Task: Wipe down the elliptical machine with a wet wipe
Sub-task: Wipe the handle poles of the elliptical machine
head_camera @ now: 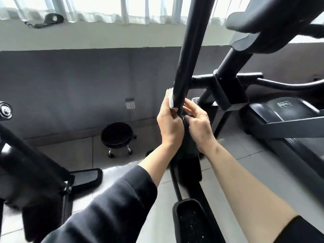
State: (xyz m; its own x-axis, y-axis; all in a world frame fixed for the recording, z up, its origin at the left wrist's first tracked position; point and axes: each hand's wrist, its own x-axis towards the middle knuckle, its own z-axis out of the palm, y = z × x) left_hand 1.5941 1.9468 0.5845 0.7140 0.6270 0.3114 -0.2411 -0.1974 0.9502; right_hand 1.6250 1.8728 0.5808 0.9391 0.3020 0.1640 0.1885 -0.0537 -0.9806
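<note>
The black elliptical machine fills the middle and right of the head view, with a thick upright handle bar (pixel 188 55) rising through the centre. My left hand (pixel 169 123) holds a white wet wipe (pixel 170 100) against the left side of that bar, fingers curled round it. My right hand (pixel 198 123) sits just right of the bar's lower end, fingers curled at a dark joint there. I cannot tell what the right fingers hold. A foot pedal (pixel 191 221) lies below, and the console (pixel 273 20) is at the upper right.
A black round stool (pixel 117 135) on wheels stands by the grey wall. Another machine's dark frame (pixel 35 163) and pedal (pixel 86 178) crowd the left. A second black machine (pixel 287 123) stands right. A dark strap (pixel 50 19) lies on the window sill.
</note>
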